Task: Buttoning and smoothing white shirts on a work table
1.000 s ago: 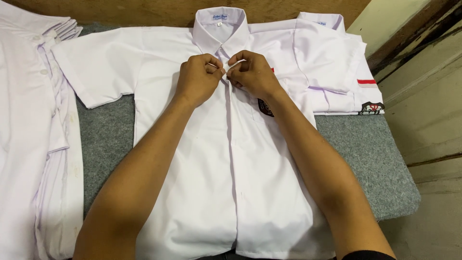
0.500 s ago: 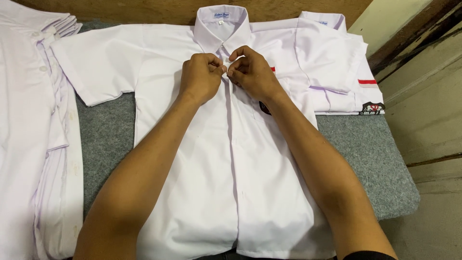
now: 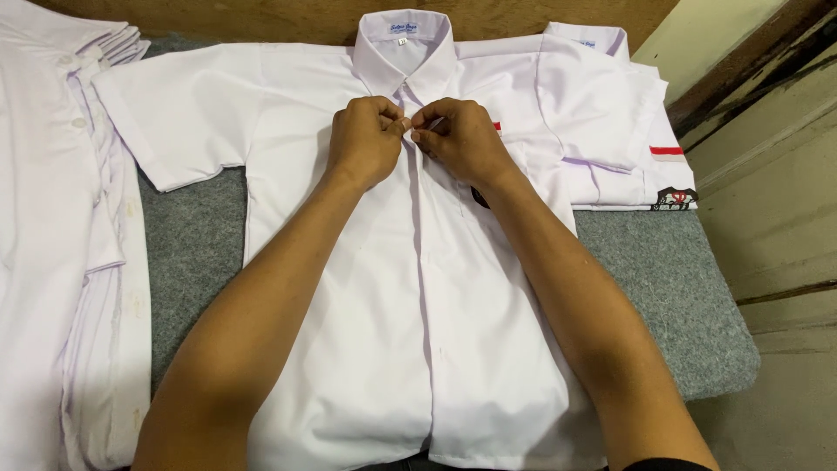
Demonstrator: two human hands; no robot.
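A white short-sleeved shirt [image 3: 410, 349] lies face up on a grey padded table [image 3: 663, 288], collar toward the far edge. My left hand [image 3: 364, 139] and my right hand [image 3: 462, 139] meet at the upper chest, just below the collar [image 3: 405, 39]. Both pinch the front placket between fingertips, knuckles nearly touching. The button under the fingers is hidden. A dark badge peeks out beneath my right wrist.
A stack of white shirts [image 3: 52, 244] hangs over the table's left side. A folded white shirt with a red stripe and dark emblem [image 3: 628, 148] lies at the back right. Beyond the table's right edge is a wooden floor [image 3: 776, 192].
Both hands have stayed at the placket below the collar, with only slight finger shifts. The shirt has not moved.
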